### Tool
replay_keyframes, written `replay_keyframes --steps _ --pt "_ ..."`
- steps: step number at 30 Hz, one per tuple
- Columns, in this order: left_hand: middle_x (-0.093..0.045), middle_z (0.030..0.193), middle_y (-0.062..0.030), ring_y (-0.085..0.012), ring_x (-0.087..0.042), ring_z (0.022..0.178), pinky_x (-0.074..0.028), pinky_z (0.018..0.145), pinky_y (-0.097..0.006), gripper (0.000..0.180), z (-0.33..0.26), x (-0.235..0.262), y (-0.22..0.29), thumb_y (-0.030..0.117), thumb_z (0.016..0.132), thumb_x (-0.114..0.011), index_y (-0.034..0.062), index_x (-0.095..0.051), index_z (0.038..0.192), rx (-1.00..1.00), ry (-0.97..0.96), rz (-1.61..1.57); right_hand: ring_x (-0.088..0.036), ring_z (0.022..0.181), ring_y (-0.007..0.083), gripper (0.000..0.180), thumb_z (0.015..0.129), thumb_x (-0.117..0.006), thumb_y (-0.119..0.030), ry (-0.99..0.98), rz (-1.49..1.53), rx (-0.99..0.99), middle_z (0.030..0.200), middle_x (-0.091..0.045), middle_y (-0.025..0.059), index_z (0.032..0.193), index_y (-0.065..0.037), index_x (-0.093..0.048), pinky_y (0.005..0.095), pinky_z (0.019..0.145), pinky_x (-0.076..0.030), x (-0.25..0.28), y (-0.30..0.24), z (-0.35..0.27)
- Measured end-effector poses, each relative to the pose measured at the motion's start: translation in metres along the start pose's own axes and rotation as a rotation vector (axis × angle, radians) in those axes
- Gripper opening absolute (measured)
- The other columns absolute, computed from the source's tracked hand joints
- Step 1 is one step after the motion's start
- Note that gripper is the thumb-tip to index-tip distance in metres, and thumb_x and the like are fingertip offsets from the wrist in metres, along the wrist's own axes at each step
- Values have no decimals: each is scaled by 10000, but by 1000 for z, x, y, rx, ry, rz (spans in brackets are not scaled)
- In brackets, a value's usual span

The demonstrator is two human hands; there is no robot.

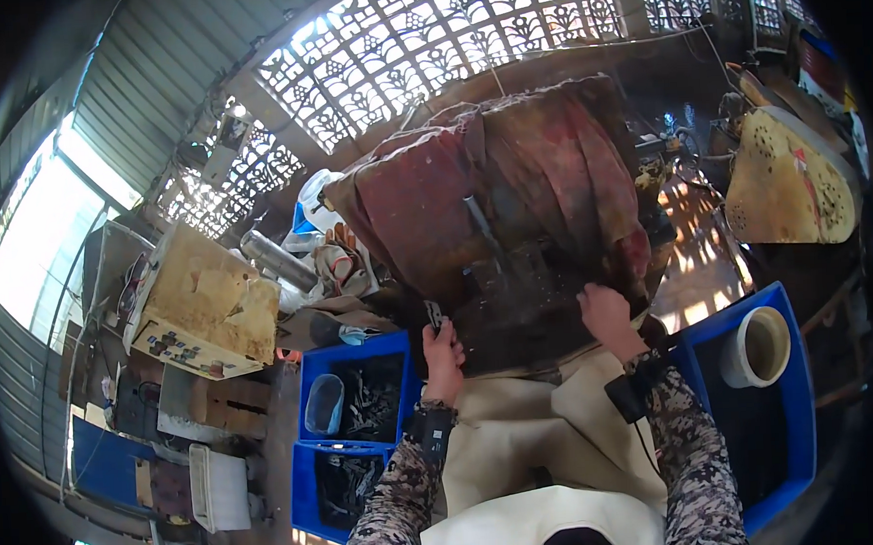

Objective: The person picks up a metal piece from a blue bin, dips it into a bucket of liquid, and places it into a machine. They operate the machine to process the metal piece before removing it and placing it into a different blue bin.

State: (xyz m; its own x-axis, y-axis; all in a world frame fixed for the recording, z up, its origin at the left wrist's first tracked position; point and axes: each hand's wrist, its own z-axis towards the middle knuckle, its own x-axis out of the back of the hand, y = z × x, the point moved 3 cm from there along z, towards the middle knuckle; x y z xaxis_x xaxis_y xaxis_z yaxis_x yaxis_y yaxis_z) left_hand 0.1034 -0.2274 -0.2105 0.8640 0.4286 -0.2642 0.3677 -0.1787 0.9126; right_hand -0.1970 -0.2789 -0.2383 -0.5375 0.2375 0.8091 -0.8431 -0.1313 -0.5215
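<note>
A small dark metal piece (434, 314) is pinched in the closed left hand (444, 348), held up at the machine's front. The right hand (604, 311) is curled on the machine's edge under the reddish cloth (510, 172), probably for steadiness; whether anything is gripped cannot be told. Blue crates (354, 354) are placed near the left hand, so parts stay reachable.

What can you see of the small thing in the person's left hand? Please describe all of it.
The small metal piece is flat, short and dark grey, with a pale glint on its face. It stands nearly upright, sticking up out of the left hand, which pinches its lower end. Its top lies against or just before the edge of the dark machine draped in a stained reddish cloth. It is too small to tell finer detail.
</note>
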Motion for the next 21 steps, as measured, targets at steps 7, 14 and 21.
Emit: replay_keyframes --steps 7,14,21 --pt "-647 879 -195 -391 -618 744 -490 674 -437 198 32 20 -15 158 949 -523 49 -530 1115 -665 119 928 -654 709 368 183 890 -601 -239 -34 -33 68 755 -648 155 833 -66 -595 471 609 -530 0 -23 -4" --pt "-653 933 -255 -439 -621 902 -492 775 -508 238 13 -12 -21 163 928 -532 29 -541 1125 -605 5 1261 -652 664 344 162 883 -614 -222 69 -108 83 747 -631 131 830 -74 -577 436 581 -530 12 -26 -7" --pt "-651 1000 -263 -437 -611 965 -489 827 -487 297 20 1 -25 173 900 -571 16 -565 1153 -587 -22 1128 -653 666 340 178 900 -599 -232 67 -102 76 747 -631 132 828 -72 -570 438 575 -529 6 -23 -8"
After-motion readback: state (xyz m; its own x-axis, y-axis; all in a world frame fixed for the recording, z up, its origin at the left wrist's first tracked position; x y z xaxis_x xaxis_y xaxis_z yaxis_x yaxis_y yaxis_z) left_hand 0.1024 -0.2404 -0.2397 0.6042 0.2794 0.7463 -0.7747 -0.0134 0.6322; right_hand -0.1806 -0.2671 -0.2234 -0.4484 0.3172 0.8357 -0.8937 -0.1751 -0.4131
